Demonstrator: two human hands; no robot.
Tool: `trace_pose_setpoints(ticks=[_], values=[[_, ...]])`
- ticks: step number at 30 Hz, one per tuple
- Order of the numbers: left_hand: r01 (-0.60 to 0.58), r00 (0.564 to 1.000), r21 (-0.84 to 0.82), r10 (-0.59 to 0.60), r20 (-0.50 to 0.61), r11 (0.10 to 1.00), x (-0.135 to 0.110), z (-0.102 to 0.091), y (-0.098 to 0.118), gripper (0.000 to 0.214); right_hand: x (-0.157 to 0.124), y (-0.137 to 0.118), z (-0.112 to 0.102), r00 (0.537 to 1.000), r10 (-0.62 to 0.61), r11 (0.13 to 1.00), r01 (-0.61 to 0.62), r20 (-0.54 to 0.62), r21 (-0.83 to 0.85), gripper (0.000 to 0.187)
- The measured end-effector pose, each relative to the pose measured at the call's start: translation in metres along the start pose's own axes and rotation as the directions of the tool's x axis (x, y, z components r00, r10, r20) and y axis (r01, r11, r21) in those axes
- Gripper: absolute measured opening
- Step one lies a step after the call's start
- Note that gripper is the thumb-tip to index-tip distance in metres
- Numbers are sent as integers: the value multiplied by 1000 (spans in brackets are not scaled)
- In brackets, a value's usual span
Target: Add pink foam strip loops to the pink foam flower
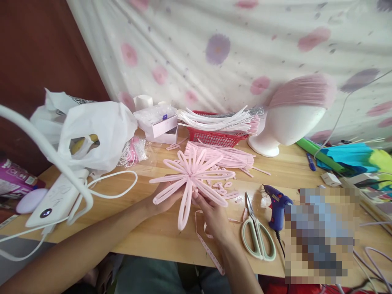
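A pink pipe-cleaner flower (190, 175), made of several long looped petals meeting at one centre, is held up over the table. My left hand (170, 195) is under its left petals, with most of the fingers hidden behind them. Below the centre, my right hand (211, 210) closes with its thumb against the flower's underside. Behind the flower lies a bundle of pink pipe cleaners (220, 155), and small pink curled pieces (219, 185) are scattered just right of it. A pink tape measure (203, 245) runs under my right wrist.
Scissors (257, 237) and a blue glue gun (275, 206) lie to the right. At the back stand a red basket (211, 136) of pipe cleaners and a white foam head (290, 122). A white plastic bag (101, 139), cables and a power strip (58, 196) occupy the left.
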State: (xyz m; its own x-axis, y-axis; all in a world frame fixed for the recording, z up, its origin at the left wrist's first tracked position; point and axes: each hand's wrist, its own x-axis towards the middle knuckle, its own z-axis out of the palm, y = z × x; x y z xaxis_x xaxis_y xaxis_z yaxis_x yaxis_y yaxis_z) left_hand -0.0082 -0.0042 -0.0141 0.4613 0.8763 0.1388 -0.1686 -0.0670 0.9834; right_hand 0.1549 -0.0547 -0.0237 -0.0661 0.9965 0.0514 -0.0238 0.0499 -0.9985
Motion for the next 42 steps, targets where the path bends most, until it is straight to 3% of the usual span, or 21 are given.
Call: trace_pose_setpoints(ticks=[2,4,6,8,10,15,20,23,26,28,32,37,42], values=[[20,1000,-28,-21,-14,999,2,1,0,32,-2,-2,-2,999,25,999,-26,30,32,27],[41,999,-57,-42,-28,998,3,2,4,28,-4,-7,-6,998,52,996,-51,-22,69,36],[48,999,-81,-50,-19,996,5,3,9,24,-7,-15,-13,980,80,992,-61,-182,108,45],[23,1000,-78,-22,20,997,6,2,11,21,-10,-25,-19,932,97,986,-41,-348,164,44],[-34,997,-49,38,69,998,5,-1,7,26,-10,-36,-23,906,107,977,-19,-410,212,43],[-102,994,128,94,64,987,1,-6,-3,29,-5,-70,-18,939,119,978,-54,-323,203,41],[46,995,260,-22,-94,965,-1,2,12,35,3,-81,-9,939,157,986,-133,-306,98,36],[19,989,225,14,-145,974,-2,6,13,33,7,-74,-6,943,144,990,-137,-301,44,31],[-105,984,156,126,-126,982,-1,4,2,15,9,-67,-3,954,103,994,-93,-281,48,23],[-130,983,77,138,-119,989,0,2,-8,8,8,-65,0,956,91,994,-72,-279,76,22],[-78,990,-114,63,-128,990,1,-4,-22,14,4,-61,5,956,125,979,-75,-264,192,24],[-91,996,-71,89,-33,993,1,-4,-17,21,4,-55,7,957,135,965,-68,-259,251,22],[-103,988,-56,96,-123,993,1,-1,-8,35,5,-54,8,938,160,969,-91,-307,228,25]])
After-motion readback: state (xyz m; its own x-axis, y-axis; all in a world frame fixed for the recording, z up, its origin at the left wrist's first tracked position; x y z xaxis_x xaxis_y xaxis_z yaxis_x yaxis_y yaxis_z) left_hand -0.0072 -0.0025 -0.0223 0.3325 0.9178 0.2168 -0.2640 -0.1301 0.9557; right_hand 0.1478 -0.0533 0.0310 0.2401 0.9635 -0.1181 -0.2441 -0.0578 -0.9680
